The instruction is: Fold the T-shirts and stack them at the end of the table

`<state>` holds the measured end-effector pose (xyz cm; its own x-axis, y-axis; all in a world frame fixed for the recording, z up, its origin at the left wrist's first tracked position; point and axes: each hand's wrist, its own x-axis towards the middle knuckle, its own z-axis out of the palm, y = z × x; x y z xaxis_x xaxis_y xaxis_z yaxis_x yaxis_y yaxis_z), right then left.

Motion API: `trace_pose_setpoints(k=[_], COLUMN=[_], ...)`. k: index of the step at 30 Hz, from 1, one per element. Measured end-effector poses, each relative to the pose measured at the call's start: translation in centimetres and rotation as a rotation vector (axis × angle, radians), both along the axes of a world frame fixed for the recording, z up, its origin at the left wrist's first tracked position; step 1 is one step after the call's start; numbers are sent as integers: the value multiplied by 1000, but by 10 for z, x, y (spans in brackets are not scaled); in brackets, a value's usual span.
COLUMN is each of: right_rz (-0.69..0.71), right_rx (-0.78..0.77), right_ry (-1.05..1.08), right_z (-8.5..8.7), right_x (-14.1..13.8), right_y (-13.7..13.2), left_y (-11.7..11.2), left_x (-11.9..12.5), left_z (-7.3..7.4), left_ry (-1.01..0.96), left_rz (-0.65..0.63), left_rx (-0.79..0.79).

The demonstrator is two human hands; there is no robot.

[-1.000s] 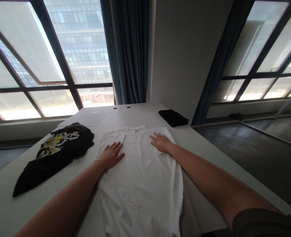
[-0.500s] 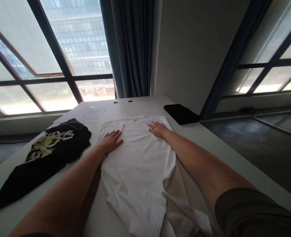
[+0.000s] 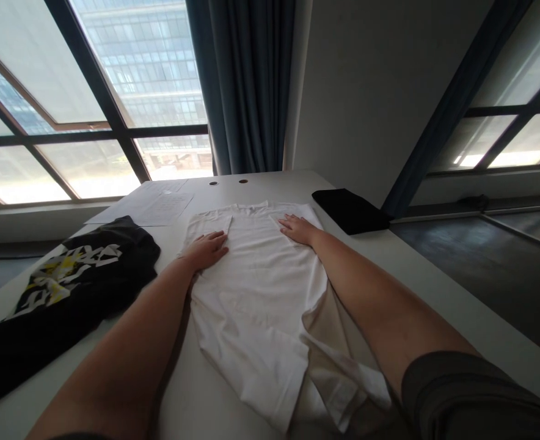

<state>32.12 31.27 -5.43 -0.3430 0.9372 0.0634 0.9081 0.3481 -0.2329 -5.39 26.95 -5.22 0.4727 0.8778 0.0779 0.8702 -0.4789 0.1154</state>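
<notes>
A white T-shirt (image 3: 256, 275) lies spread on the white table, its neckline at the far end and its lower part twisted and bunched toward me. My left hand (image 3: 206, 249) rests flat on the shirt's left side, by a folded-in sleeve, fingers stretched out. On the opposite side, my right hand (image 3: 297, 229) presses flat near the right shoulder, also with extended fingers. Neither hand grips the fabric. The shirt's near edge hangs in loose folds by my right forearm.
A crumpled black T-shirt (image 3: 82, 275) with a white and yellow print lies left of my left arm. Papers (image 3: 160, 208) lie at the far left of the table (image 3: 270, 183). A folded black cloth (image 3: 350, 211) sits at the right edge. Curtains and windows stand behind.
The view has shifted slightly, with the black T-shirt now lower and further left. Both hands stay flat on the white T-shirt at nearly the same places.
</notes>
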Motion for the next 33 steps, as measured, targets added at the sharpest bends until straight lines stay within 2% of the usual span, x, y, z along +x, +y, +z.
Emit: trace_pose_setpoints(k=[3,5,7,9,11,13,16,20,24,26,29,31,33], right_rz=[118,174,267,359,425,442,427,347,242,187,119,119,184], right_rx=[58,89,53,14,65,73,81,43,-2,-31,-73,-64,-66], right_ry=[57,89,89,76,128,141,125,144,187,216,203,175,181], right_z=[17,23,22,16,11,10,16,23,21,20,21,24,26], right_x=[19,29,32,27,19,13,14,36,71,85,94,89,76], right_y=[-24,-49,-83,-123,-162,-194,-224,-239,-245,-249,-260,-273,-292], left_y=[-34,-68,-108,-149,-184,-208,-226,-244,-275,-289,-305,-314,-325], left_x=[4,10,19,26,29,28,18,-5,-34,-50,-75,-89,-99], left_z=[16,25,30,33,32,31,29,35,39,35,22,13,5], left_ry=[-108,-174,-170,-161,-150,-156,-149,-113,-285,-334,-376,-392,-381], left_rz=[-133,-268,-442,-527,-578,-557,-426,-346,-347,-330,-260,-191,-120], left_rx=[7,-61,-155,-169,-164,-140,-104,-150,-233,-272,-270,-222,-130])
